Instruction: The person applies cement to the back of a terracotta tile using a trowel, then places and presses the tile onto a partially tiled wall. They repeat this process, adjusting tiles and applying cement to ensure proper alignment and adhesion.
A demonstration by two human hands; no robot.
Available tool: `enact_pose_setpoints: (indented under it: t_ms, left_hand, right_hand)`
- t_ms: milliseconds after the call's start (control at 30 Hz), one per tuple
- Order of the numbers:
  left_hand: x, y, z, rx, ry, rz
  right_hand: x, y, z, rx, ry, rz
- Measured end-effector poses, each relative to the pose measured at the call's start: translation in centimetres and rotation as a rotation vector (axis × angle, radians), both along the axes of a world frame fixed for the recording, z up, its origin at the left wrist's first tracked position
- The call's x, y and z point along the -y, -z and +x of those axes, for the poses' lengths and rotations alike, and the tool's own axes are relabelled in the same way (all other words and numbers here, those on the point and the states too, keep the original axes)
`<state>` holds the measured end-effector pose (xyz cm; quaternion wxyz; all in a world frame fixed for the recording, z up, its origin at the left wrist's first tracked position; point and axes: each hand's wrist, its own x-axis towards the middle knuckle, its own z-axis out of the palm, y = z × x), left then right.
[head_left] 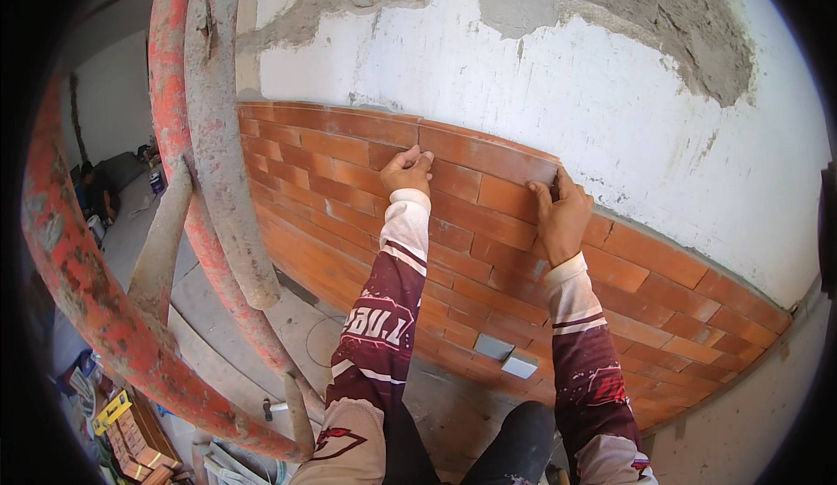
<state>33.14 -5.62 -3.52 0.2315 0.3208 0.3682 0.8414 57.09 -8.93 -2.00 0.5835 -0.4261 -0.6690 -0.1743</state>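
Observation:
A long orange-brown brick tile [488,152] sits in the top course of the brick-faced wall [510,241]. My right hand [562,217] grips its right end, thumb on the front face and fingers at the upper corner. By the tile's lower left corner, my left hand [408,173] is closed, fingertips pressed against the joint. Whatever may be between those fingertips is too small to make out. A thin pale line, like a string, runs along the top edge of the course.
Red, mortar-crusted scaffold tubes [170,380] stand close on my left. White plaster [558,93] with rough grey patches rises above the bricks. Two pale outlet boxes [520,365] sit low in the wall. A stack of bricks [139,437] lies at lower left; a person [98,193] is far left.

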Motion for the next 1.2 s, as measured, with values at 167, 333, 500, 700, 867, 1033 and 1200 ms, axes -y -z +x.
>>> enact_pose_setpoints:
  t_ms: [167, 333, 500, 700, 867, 1033, 1200]
  left_hand:
    - [0.9, -0.3, 0.6, -0.083, -0.091, -0.049]
    - [-0.3, 0.9, 0.2, -0.061, -0.113, 0.052]
    - [0.3, 0.6, 0.7, -0.071, -0.135, 0.022]
    - [-0.4, 1.1, 1.2, -0.043, -0.163, 0.079]
    - [-2.3, 2.3, -0.3, -0.096, -0.186, 0.175]
    - [-2.0, 2.4, 0.7, -0.102, -0.189, 0.138]
    - [-1.7, 2.1, 0.7, -0.096, -0.194, 0.172]
  right_hand:
    - [-0.4, 0.0, -0.2, 0.021, 0.046, 0.029]
    - [-0.2, -0.1, -0.3, 0.033, 0.065, 0.009]
    - [-0.3, -0.1, -0.1, -0.015, 0.023, 0.065]
    - [-0.5, -0.2, 0.2, -0.107, -0.080, -0.028]
    - [-0.2, -0.3, 0.3, -0.049, -0.119, -0.046]
    - [0.1, -0.2, 1.3, 0.018, -0.138, -0.048]
    - [0.4, -0.4, 1.2, 0.086, -0.101, -0.032]
